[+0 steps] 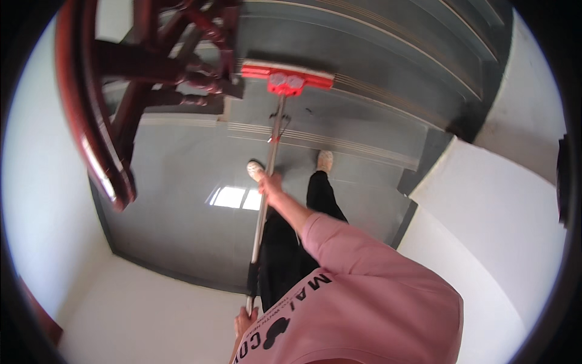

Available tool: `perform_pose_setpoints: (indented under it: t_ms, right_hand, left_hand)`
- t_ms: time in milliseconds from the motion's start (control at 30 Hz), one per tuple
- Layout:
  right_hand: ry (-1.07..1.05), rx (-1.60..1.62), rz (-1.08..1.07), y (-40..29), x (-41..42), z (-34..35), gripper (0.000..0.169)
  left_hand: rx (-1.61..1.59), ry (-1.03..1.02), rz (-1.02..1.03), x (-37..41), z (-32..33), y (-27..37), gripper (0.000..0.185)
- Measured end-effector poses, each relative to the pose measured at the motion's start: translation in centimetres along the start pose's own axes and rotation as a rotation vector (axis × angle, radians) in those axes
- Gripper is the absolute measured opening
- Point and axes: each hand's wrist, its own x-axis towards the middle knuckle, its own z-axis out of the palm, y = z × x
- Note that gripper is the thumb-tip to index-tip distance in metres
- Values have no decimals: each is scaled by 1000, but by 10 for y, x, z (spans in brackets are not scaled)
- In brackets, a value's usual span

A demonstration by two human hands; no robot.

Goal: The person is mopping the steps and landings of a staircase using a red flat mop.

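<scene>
Both my hands hold a sponge mop by its long metal pole (260,227), which runs up the middle of the view. My right hand (271,185) wraps around the pole near its middle. Lower down, near the pole's upper end, my left hand (244,321) grips it below a black sleeve (253,275). At the far end, the red mop head (287,81) lies crosswise over the lower grey stairs (363,132). Its pale sponge strip (291,66) faces away from me. I cannot tell how firmly it presses on the step.
To the left stands a dark red wooden banister (97,159) with turned balusters (200,77). My shoes (324,160) are on the glossy grey landing floor (182,182) before the first step. White walls (482,182) flank the stairs; a small dark mark (308,110) lies on the lowest tread.
</scene>
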Motion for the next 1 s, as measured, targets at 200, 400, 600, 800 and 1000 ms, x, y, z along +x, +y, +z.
perform_pose_setpoints:
  t_ms: [200, 400, 600, 800, 1000]
  right_hand:
    - [-2, 341, 483, 68, -45, -40, 26]
    - [22, 864, 483, 26, -33, -148, 41]
    - [-54, 1262, -4, -100, 62, -321, 32]
    - [-101, 1120, -549, -202, 125, -465, 15]
    - [-325, 1296, -413, -213, 151, -488, 26]
  left_hand:
    - [496, 130, -187, -11, -38, -44, 38]
    - [888, 406, 223, 13, -89, 21, 28]
    - [805, 549, 850, 57, -56, 303, 19]
    - [838, 491, 898, 52, 18, 503, 19]
    - [765, 465, 1111, 77, 17, 528, 17]
